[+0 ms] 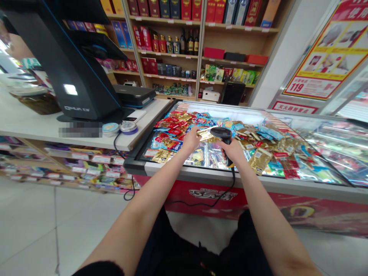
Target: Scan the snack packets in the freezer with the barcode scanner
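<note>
My left hand (192, 140) grips the left end of a gold foil snack packet (207, 133), its fingers closed on the edge. In my right hand (233, 152) is a black handheld barcode scanner (220, 133), its head over the packet's right side and its handle wrapped by my fingers. From the handle a black cable (233, 180) hangs down the freezer's front. Both hands are above the glass top of a chest freezer (152, 168). Red and blue packets (169, 130) lie heaped to the left, gold, brown and red packets (261, 159) to the right.
On the white counter (34, 128) at left stand a black checkout terminal (83, 76), a jar (37, 99) and small round tins (128, 127). Shelves (166, 53) with boxes and bottles line the back. A co-worker's arm (17, 48) shows at far left.
</note>
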{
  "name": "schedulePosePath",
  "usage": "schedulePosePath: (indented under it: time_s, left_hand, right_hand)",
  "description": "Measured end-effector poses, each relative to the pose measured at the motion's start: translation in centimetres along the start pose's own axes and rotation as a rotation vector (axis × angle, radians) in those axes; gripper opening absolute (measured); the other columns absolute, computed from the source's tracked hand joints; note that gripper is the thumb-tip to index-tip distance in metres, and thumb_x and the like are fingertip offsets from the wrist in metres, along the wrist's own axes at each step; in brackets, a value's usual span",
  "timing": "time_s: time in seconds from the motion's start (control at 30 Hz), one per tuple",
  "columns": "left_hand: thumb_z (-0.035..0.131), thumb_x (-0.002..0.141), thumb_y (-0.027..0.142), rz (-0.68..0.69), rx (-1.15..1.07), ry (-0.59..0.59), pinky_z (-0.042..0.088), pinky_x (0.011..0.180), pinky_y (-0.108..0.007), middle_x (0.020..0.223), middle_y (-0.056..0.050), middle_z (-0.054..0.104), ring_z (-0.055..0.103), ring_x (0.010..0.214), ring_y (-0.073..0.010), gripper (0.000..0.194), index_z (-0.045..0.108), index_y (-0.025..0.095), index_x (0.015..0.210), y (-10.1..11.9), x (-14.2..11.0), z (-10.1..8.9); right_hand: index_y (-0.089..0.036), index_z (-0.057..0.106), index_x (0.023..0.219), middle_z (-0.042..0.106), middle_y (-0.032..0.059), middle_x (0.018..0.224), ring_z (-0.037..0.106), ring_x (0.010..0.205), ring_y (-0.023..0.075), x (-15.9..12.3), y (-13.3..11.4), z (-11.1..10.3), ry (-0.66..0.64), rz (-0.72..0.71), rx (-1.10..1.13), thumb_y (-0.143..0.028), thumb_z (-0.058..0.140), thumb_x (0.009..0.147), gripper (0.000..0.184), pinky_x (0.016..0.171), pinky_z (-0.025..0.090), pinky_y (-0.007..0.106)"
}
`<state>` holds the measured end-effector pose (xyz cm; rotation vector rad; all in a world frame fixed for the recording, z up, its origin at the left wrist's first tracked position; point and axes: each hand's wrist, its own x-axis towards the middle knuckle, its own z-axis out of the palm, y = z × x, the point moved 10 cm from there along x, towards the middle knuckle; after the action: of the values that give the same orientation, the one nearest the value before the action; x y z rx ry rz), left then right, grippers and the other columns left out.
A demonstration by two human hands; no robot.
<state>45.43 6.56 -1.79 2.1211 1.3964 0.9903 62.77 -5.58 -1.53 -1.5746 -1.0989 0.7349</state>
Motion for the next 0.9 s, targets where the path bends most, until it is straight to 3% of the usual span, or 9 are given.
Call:
schedulePosePath:
  time_s: [0.17,0.43,0.9]
  left_hand:
    - [0.068,0.086,0.021,0.023,-0.136,0.095,0.05,0.094,-0.031,0.105,-0.007,0.077,0.07,0.102,-0.0253,0.019,0.073,0.02,0.104,0.0,-0.1,-1.0]
    - [0.072,0.081,0.023,-0.011,-0.276,0.105,0.051,0.091,-0.029,0.102,-0.004,0.078,0.071,0.097,-0.0226,0.026,0.077,0.018,0.106,-1.2,0.1,-0.9]
    - [0.072,0.08,0.022,0.021,-0.279,0.114,0.052,0.092,-0.03,0.097,-0.004,0.078,0.071,0.094,-0.0237,0.022,0.078,0.02,0.101,-1.2,0.2,-0.8]
  right_hand:
    - [-0.024,0.049,0.082,0.052,-0.0068,0.046,0.047,0.034,0.0129,-0.3,-0.5,-1.2,0.053,-0.035,-0.056,-0.029,0.069,0.078,0.022,0.035,0.041,0.024]
    - [-0.023,0.051,0.079,0.055,-0.0041,0.047,0.052,0.036,0.0143,-0.7,-1.0,-1.4,0.058,-0.075,-0.19,-0.03,0.067,0.078,0.018,0.037,0.043,0.024]
    - [-0.024,0.049,0.069,0.052,-0.0045,0.044,0.048,0.032,0.0127,-0.9,-0.8,-1.7,0.046,-0.054,-0.131,-0.023,0.065,0.074,0.017,0.035,0.042,0.023]
